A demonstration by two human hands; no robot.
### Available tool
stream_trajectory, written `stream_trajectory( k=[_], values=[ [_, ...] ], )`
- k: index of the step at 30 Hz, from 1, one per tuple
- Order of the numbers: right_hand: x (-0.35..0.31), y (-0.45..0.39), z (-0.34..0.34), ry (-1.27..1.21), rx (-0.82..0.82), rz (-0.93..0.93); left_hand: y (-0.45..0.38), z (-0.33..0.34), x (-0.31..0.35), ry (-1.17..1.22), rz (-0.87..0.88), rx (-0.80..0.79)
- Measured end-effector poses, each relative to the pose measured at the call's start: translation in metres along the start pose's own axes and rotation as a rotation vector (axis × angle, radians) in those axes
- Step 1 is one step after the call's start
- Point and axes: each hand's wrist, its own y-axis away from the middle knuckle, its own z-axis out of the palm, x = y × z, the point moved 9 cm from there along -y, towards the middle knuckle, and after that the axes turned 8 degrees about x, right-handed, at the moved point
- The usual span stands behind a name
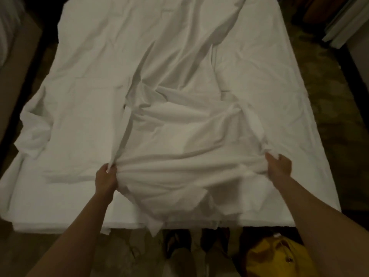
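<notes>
A white sheet lies crumpled over the bed, spread from the far end down to the near edge, where a loose corner hangs just over the side. The left grip is clenched on a bunch of the sheet near the middle-left of the near end, and its fingers are curled round the gathered cloth. From this bunch a tight ridge of fabric runs up and away toward the centre of the bed. The right grip grasps another bunch of the same sheet further right, with the thumb and fingers pinching the cloth, which sticks up just above the knuckles. Between the two grips the sheet is drawn into long folds that run from one to the other, and below them it sags in a blurred fold toward the bed's near edge. Both bare forearms reach in from the bottom corners of the view. The far half of the sheet lies flatter, with one long crease slanting toward the upper right. Below the bed's near edge two feet in sandals stand on the floor, and a yellow bag sits just beside them on the right. A stack of pale flat things lies at the upper right, well apart from the grips.
</notes>
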Motion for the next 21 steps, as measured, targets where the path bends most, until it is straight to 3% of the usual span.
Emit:
stream_trajectory(
  k=[3, 6, 10, 16, 21],
  values=[
    [0.018, 0.008, -0.015, 0.028, -0.056, 0.103, 0.023, 0.018, -0.033, 0.002, -0.190, -0.112],
    [0.067, 0.039, -0.004, 0.073, -0.368, 0.309, 0.058, 0.040, -0.084, -0.078, -0.421, -0.301],
    [0.135, 0.086, 0.005, 0.386, -0.645, 0.363, 0.071, 0.032, -0.110, -0.226, -0.399, -0.368],
    [0.159, 0.088, -0.017, 0.486, -0.483, 0.211, 0.032, -0.019, -0.107, -0.361, -0.152, -0.345],
    [0.195, 0.102, -0.035, 0.670, -0.413, 0.202, 0.013, -0.050, -0.146, -0.443, -0.199, -0.232]
  ],
)
